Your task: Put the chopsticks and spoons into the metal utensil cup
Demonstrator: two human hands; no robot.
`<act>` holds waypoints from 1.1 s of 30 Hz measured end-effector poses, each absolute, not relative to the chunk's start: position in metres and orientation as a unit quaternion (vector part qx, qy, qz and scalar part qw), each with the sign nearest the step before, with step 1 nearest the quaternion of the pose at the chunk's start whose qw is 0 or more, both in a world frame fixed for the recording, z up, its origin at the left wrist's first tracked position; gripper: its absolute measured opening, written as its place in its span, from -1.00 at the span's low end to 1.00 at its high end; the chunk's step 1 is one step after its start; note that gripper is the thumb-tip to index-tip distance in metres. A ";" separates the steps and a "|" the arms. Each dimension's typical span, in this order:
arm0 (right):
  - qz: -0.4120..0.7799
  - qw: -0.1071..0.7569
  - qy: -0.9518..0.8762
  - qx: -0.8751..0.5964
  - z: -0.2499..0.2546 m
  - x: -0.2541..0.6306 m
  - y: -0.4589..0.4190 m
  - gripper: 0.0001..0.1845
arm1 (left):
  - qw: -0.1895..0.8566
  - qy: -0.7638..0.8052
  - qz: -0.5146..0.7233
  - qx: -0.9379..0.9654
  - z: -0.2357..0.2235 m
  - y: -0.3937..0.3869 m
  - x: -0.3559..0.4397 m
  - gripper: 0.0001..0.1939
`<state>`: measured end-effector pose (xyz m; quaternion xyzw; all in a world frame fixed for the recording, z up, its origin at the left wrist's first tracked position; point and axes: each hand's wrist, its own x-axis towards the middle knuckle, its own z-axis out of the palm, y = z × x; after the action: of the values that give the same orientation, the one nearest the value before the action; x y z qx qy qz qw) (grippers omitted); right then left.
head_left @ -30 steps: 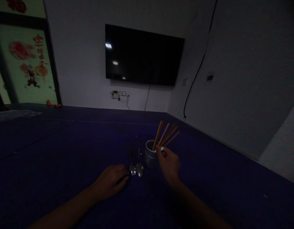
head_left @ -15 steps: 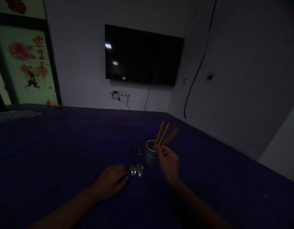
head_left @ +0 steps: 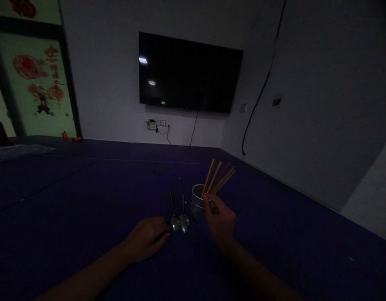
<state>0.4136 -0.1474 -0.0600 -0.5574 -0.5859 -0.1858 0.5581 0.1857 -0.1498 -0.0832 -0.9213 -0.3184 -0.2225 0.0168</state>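
Note:
A grey metal holder point(head_left: 197, 208) with small holes in its side stands upright, and several wooden chopsticks point(head_left: 218, 177) fan out of it to the right. At the holder's right front rim, my right hand point(head_left: 220, 217) is closed, its thumb and fingertips pinched against the lower part of the chopsticks. Whether the pinch is on a chopstick or on the rim, I cannot tell. Left of the holder, two metal spoons point(head_left: 184, 221) lie side by side, bowls toward me. My left hand point(head_left: 147, 237) rests on the dark surface, thumb apart from the fingers and fingertips near the left spoon.
The dark purple-blue surface point(head_left: 133, 179) stretches to the wall. A large black television point(head_left: 189, 73) hangs there above sockets and cables. At the far left are a door with red decorations point(head_left: 39, 83), small orange objects point(head_left: 65, 135) and clear plastic sheeting point(head_left: 26, 151).
My right hand has dropped very slightly at the holder's rim. The chopsticks, the spoons and my left hand look almost the same, with a small shift of the whole view.

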 end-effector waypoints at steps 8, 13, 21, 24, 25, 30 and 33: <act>-0.266 0.470 -0.784 -0.306 -0.072 0.397 -0.161 -0.78 | 0.012 -0.313 -0.219 -0.924 -0.080 -0.151 0.187 -0.80; -0.138 0.322 -0.842 -0.410 -0.080 0.382 -0.162 -0.74 | 0.017 -0.311 -0.239 -0.920 -0.082 -0.150 0.185 -0.82; -0.038 0.154 -0.821 -0.548 -0.068 0.374 -0.164 -0.65 | 0.010 -0.327 -0.247 -0.912 -0.084 -0.149 0.185 -0.78; -0.027 0.140 -0.817 -0.558 -0.067 0.373 -0.165 -0.69 | 0.009 -0.332 -0.249 -0.910 -0.084 -0.148 0.185 -0.77; -0.026 0.136 -0.816 -0.562 -0.067 0.373 -0.166 -0.71 | 0.007 -0.334 -0.245 -0.910 -0.084 -0.148 0.186 -0.77; -0.028 0.115 -0.810 -0.574 -0.066 0.372 -0.167 -0.71 | 0.003 -0.342 -0.236 -0.909 -0.085 -0.147 0.186 -0.77; -0.031 0.114 -0.812 -0.572 -0.066 0.371 -0.166 -0.68 | 0.002 -0.340 -0.237 -0.910 -0.085 -0.147 0.186 -0.78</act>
<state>0.3710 -0.1662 -0.0656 -0.5723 -0.8115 -0.0307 0.1140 0.1864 -0.1473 -0.0849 -0.9099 -0.3402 -0.2372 0.0017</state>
